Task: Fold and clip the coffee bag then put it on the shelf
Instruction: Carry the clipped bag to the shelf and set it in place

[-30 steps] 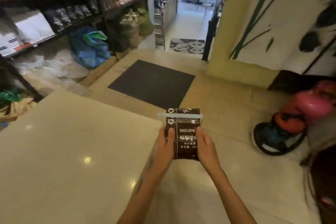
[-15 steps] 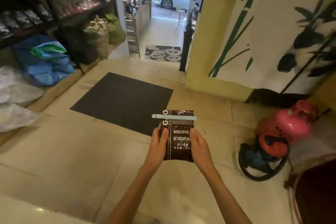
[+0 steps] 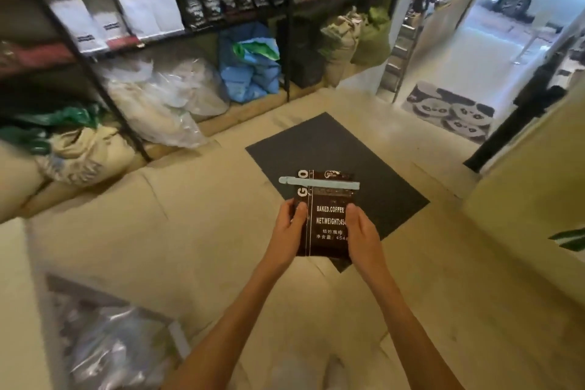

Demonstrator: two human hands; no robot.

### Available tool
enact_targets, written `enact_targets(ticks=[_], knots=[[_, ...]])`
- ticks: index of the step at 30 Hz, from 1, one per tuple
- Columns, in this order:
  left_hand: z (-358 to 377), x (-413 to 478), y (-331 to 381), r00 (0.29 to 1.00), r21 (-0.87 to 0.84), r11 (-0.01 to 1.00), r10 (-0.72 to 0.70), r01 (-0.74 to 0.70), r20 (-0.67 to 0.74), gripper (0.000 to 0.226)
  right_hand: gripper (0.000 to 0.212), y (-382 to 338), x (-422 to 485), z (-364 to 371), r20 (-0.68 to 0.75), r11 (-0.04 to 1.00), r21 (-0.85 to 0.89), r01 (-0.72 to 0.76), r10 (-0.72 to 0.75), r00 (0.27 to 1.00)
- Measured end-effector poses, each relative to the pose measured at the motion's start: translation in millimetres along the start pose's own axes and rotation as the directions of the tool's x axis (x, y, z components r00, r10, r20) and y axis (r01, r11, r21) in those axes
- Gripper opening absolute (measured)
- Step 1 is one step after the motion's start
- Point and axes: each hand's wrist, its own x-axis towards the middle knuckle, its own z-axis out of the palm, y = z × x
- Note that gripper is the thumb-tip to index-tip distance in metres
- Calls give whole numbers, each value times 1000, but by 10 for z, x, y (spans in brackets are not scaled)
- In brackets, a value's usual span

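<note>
The view has swung left since the earlier frame, bringing the shelf (image 3: 202, 27) close ahead. The left hand (image 3: 289, 231) and right hand (image 3: 361, 233) grip the coffee bag (image 3: 327, 218) by its sides, upright above the floor mat (image 3: 373, 149), a pale blue clip (image 3: 318, 182) across its folded top.

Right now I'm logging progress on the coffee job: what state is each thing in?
Coffee bag: top folded, upright, held in the air by both hands, not yet shelved.
Clip: clamped across the folded top.
Left hand: gripping the bag's left edge.
Right hand: gripping its right edge.
Shelf: stocked with bags.
</note>
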Motion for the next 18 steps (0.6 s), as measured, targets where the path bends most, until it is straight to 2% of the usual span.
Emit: enact_targets(ticks=[3,7,12,18], knots=[[-332,295,161,983,-56,998,-30,20,-183,34,31,-303,513,380,192,1000,9,1,-3,981],[-986,761,348,905,-89,995,-2,-39,-426,34,36,-687,1187,1114,446,997,-18,71,-56,893],[-1817,1447,544,826,-101,992,5,-75,-563,34,36,-1074,1936,2070,569,989,7,146,-124,813],[-2863,2255,1029,760,-110,989,2,-96,-650,31,24,-1799,2739,3198,628,983,12,185,-151,763]])
